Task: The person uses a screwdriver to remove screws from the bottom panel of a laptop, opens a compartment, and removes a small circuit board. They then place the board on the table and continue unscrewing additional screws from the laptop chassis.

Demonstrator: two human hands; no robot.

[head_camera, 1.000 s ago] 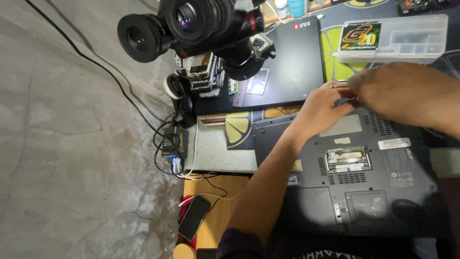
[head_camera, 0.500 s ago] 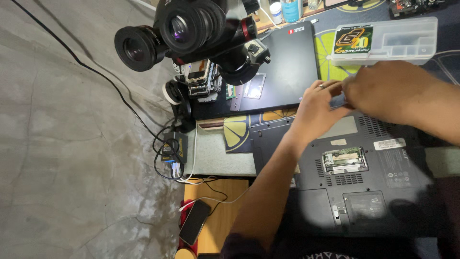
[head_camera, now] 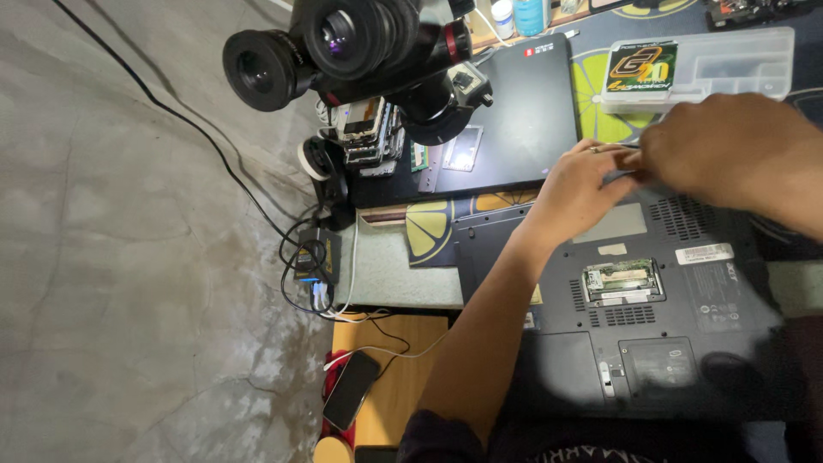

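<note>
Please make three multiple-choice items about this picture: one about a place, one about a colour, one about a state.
1. Where does the phone lie?
A. on the wooden surface by the floor
B. on the laptop
C. in the plastic box

2. What colour is the overturned laptop?
A. white
B. dark grey
C. red

3. How is the laptop's memory bay?
A. covered
B. open
C. taped over

Answers: 1 A, it rests on wood beside a white cable. 2 B, its underside is dark grey. 3 B, the green board shows inside.

Both hands crowd the laptop's (head_camera: 651, 326) far edge; its near half lies open. The microscope (head_camera: 360, 51) overhangs the left, a plastic case (head_camera: 729, 64) blocks beyond, and cables (head_camera: 317, 266) clutter the counter's (head_camera: 386, 274) left edge.
</note>
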